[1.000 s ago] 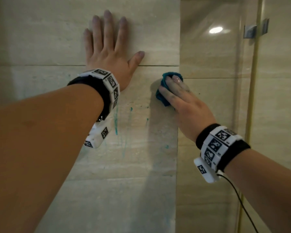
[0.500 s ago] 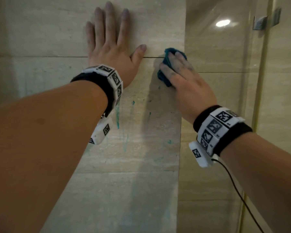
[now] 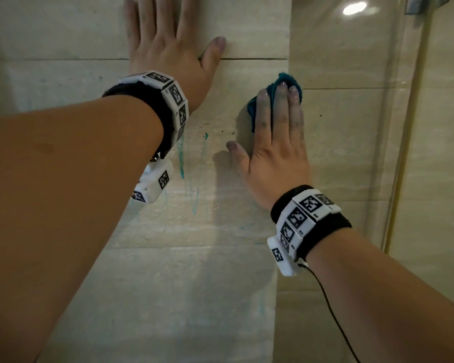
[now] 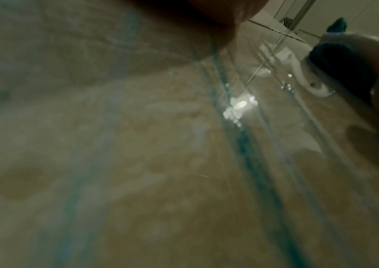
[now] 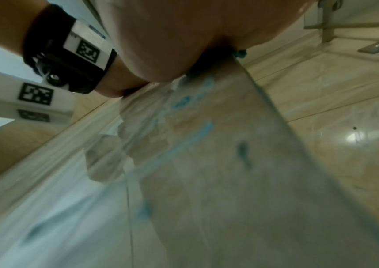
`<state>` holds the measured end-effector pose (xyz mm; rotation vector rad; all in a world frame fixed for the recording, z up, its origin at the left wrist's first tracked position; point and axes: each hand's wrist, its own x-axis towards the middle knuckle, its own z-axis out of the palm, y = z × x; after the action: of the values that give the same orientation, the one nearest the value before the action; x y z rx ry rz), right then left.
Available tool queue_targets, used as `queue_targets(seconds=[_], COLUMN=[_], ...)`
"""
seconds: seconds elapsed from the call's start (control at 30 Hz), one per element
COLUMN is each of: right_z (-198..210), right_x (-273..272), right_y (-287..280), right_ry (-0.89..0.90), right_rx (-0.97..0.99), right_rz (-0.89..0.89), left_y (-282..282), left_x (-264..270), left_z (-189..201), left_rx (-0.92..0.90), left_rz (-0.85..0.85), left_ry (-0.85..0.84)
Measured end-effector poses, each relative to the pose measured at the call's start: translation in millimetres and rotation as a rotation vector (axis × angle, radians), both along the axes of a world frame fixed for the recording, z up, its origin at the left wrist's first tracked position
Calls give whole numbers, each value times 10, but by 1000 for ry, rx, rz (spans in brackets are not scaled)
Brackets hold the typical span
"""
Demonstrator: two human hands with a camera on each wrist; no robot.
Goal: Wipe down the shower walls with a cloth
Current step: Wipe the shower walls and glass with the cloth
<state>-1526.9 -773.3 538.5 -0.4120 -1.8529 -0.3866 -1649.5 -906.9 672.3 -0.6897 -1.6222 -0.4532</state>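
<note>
Right hand [image 3: 278, 158]: fingers [image 3: 282, 111] straight and close together, pressing a teal cloth [image 3: 273, 96] flat against the beige tiled shower wall [image 3: 220, 284]; thumb spread to the left, touching the tile. The cloth lies bunched under the fingertips, at the outer corner where the wall turns toward the glass panel [image 3: 364, 127]. Left hand [image 3: 168, 53]: palm flat on the wall above and left of the cloth, fingers straight and slightly spread, holding nothing; its thumb rests on a horizontal grout line [image 3: 254, 58]. Teal streaks [image 3: 181, 161] run down the tile between the 2 wrists. Both wrists carry black bands with white marker blocks [image 3: 304, 213]; a thin black cable [image 3: 333, 310] hangs from the right one. A metal bracket [image 3: 425, 2] sits at the upper right.
</note>
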Motion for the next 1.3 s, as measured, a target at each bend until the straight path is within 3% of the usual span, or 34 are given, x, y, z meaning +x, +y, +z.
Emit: queue_targets(seconds=[0.33, 0.47, 0.67, 0.77, 1.17, 1.3], right_z=[-939, -710, 313, 530, -262, -376], right_x=[75, 100, 116, 145, 156, 248], right_y=[-47, -84, -25, 41, 38, 110], right_ry=[-173, -187, -131, -151, -163, -73], right_rx=[-48, -73, -65, -47, -71, -29], right_rz=[-51, -52, 23, 62, 90, 236], left_y=[11, 8, -3, -15, -82, -100], left_x=[-12, -18, -18, -19, 41, 69], left_z=[-16, -15, -57, -74, -200, -220], left_rx=[13, 9, 7, 10, -40, -66], left_rz=[-12, -20, -16, 0, 12, -19], left_ry=[-7, -4, 3, 2, -16, -53])
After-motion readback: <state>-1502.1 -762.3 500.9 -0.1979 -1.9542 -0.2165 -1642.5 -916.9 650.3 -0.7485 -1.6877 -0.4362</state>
